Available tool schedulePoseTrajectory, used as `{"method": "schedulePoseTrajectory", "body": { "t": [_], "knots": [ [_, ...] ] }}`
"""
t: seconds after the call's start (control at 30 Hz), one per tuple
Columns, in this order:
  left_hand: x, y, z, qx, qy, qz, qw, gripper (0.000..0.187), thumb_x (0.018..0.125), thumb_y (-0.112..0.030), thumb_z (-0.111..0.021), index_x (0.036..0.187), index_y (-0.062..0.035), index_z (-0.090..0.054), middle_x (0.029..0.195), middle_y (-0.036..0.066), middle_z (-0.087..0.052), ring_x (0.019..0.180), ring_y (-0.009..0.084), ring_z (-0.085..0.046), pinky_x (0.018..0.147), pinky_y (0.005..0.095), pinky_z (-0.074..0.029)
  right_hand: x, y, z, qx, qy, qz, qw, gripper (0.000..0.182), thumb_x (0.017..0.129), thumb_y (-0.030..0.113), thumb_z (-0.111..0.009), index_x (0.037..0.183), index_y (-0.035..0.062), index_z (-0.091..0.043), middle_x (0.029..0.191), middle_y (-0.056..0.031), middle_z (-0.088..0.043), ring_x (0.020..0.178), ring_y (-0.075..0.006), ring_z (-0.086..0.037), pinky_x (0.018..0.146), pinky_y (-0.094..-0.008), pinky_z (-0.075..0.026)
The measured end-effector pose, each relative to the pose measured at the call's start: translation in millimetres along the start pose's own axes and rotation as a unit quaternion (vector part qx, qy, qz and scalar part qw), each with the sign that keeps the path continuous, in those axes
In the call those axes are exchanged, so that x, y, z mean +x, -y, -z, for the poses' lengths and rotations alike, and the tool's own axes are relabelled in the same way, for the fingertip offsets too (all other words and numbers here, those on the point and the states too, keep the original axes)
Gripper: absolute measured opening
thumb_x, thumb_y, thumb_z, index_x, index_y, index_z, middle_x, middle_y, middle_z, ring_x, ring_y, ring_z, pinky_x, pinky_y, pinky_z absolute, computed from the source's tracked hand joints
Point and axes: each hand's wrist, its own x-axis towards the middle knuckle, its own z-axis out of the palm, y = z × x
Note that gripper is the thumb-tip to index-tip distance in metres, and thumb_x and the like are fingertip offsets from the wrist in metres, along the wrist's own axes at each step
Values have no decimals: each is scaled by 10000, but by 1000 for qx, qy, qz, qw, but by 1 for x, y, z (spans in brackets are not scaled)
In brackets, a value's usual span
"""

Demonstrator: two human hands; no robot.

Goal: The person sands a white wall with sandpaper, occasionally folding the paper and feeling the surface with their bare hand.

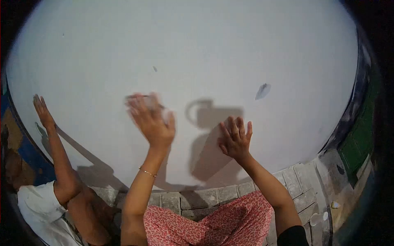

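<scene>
My left hand [152,121], a thin bracelet [147,171] at its wrist, is raised over a large pale surface [102,49]. Its fingers are stretched out but smeared by motion. A thin dark edge shows by the fingertips; what it belongs to, I cannot make out. To the right, my right hand [237,137] lies flat or nearly flat on the same surface, fingers spread and nothing visible in them. Shadows fall between the two hands. A grey patch [263,91] marks the surface above my right hand, and a smaller grey mark [154,69] is above my left.
On the left, another person's hand [44,112] reaches to the surface, above a white sleeve [39,201]. Brick paving [170,201] runs along the near edge. A small pale round thing [316,219] lies at lower right, near a green area [359,143].
</scene>
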Motion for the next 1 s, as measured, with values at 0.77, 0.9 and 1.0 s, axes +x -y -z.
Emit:
{"method": "schedulePoseTrajectory", "body": {
  "t": [0.77, 0.9, 1.0],
  "knots": [
    [122, 7, -2, 33, -136, -44, 989, 678, 856, -457, -543, 1436, -211, -293, 1496, 160, -188, 1380, 381, -139, 1084, 568, -139, 1, 2, 0, 6, -1, -6, 1000, 524, 848, 431, -478, 1351, 285, -457, 1475, -67, -304, 1351, -294, -287, 1053, -575, -173],
    [84, -40, -3, -17, 60, -200, 978, 620, 830, -459, -554, 1395, -282, -368, 1493, 76, -253, 1381, 344, -180, 1095, 551, -146, 2, 1, 2, 7, 7, -3, 1000, 519, 857, 442, -472, 1348, 276, -462, 1468, -76, -314, 1332, -304, -315, 1050, -575, -177],
    [77, -34, -3, -16, 103, -317, 943, 609, 827, -461, -558, 1389, -314, -379, 1511, 76, -204, 1388, 330, -169, 1095, 537, -169, -1, 2, -1, 0, 10, 0, 1000, 510, 867, 450, -458, 1345, 274, -465, 1462, -79, -321, 1326, -307, -324, 1050, -575, -177]
  ]
}}
